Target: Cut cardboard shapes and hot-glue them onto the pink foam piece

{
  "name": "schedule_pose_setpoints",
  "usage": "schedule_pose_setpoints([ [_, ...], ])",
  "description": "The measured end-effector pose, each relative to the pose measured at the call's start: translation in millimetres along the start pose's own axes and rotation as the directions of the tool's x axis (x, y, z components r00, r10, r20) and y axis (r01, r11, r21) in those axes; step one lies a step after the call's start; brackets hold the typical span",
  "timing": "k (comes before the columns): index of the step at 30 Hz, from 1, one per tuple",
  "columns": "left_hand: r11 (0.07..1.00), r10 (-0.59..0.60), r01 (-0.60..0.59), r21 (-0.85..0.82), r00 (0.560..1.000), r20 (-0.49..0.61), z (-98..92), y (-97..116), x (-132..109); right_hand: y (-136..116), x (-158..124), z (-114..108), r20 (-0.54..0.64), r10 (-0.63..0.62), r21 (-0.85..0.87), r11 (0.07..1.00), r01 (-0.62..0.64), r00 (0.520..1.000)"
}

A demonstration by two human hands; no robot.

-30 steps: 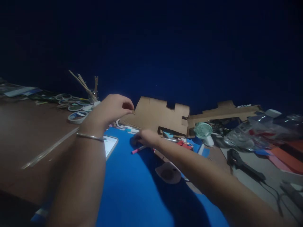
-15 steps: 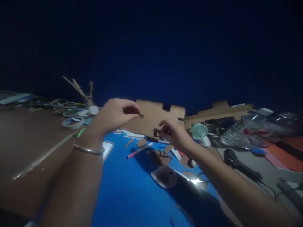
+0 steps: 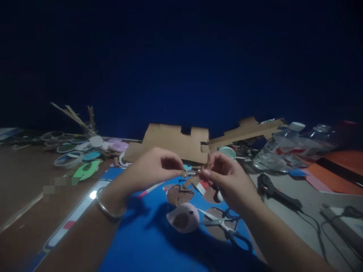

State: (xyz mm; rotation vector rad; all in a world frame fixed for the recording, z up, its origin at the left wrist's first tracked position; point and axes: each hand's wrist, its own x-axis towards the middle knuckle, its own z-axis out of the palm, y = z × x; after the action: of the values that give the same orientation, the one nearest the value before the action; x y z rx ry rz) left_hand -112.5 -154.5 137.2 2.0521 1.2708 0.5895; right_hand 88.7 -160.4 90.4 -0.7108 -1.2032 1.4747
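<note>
My left hand (image 3: 154, 168), with a silver bangle at the wrist, pinches a small brown cardboard scrap (image 3: 183, 174) between thumb and fingertips. Facing it, my right hand (image 3: 227, 175) has thumb and fingers closed together; whatever they may hold is too small and shaded to name. The two sets of fingertips are close, a short gap apart, above the blue mat (image 3: 141, 234). Below them lie round brown cardboard discs (image 3: 179, 195), a pale pink bird-shaped cutout (image 3: 184, 218) and open scissors (image 3: 222, 223) resting over another disc.
A large notched cardboard piece (image 3: 172, 141) stands at the back. To the right are clear plastic bottles (image 3: 272, 151), a black glue gun (image 3: 279, 194) with its cable, and orange sheets (image 3: 343, 170). A phone (image 3: 75, 215), a green cutout (image 3: 86, 170) and tape rolls (image 3: 68, 159) lie left.
My hands have come lower and nearer each other, with the cardboard scrap still in the left. The right hand's fingers have closed. The view has shifted, showing the scissors more plainly.
</note>
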Motion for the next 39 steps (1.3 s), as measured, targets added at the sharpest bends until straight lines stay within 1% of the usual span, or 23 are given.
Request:
schedule_pose_setpoints([
  [3, 0.999, -0.004, 0.007, -0.038, 0.998, 0.065, 5.3, -3, 5, 2, -1, 4, -0.023, 0.127, 0.145, 0.982, -0.122, 0.992],
  [5, 0.998, -0.007, 0.012, -0.055, 0.995, 0.102, 9.2, -5, 8, 4, -1, 8, -0.026, 0.213, 0.2, 0.958, -0.203, 0.977],
  [7, 0.998, -0.009, 0.017, -0.06, 0.991, 0.134, 12.5, -8, 10, 7, -1, 11, -0.007, 0.271, 0.223, 0.939, -0.262, 0.963],
  [14, 0.998, -0.009, 0.02, -0.06, 0.982, 0.187, 15.0, -11, 14, 15, 1, 7, 0.075, 0.366, 0.205, 0.905, -0.373, 0.928],
  [18, 0.999, -0.004, 0.014, -0.048, 0.98, 0.2, 13.9, -9, 14, 18, 2, 5, 0.075, 0.389, 0.146, 0.907, -0.396, 0.918],
  [21, 0.998, -0.009, 0.022, -0.059, 0.978, 0.209, 13.5, -7, 13, 22, 3, 5, 0.062, 0.398, 0.128, 0.906, -0.403, 0.915],
  [26, 0.997, -0.009, 0.025, -0.072, 0.977, 0.211, 12.6, -7, 12, 25, 4, 4, 0.074, 0.407, 0.094, 0.906, -0.412, 0.911],
  [32, 0.997, -0.007, 0.024, -0.075, 0.978, 0.211, 10.9, -7, 12, 25, 5, 5, 0.038, 0.413, 0.081, 0.906, -0.415, 0.91],
  [37, 0.995, -0.021, 0.04, -0.088, 0.978, 0.209, 9.5, -6, 12, 26, 4, 5, 0.046, 0.403, 0.071, 0.911, -0.405, 0.914],
  [39, 0.993, -0.017, 0.04, -0.109, 0.978, 0.208, 9.4, -6, 12, 27, 4, 4, 0.065, 0.38, 0.08, 0.92, -0.384, 0.923],
])
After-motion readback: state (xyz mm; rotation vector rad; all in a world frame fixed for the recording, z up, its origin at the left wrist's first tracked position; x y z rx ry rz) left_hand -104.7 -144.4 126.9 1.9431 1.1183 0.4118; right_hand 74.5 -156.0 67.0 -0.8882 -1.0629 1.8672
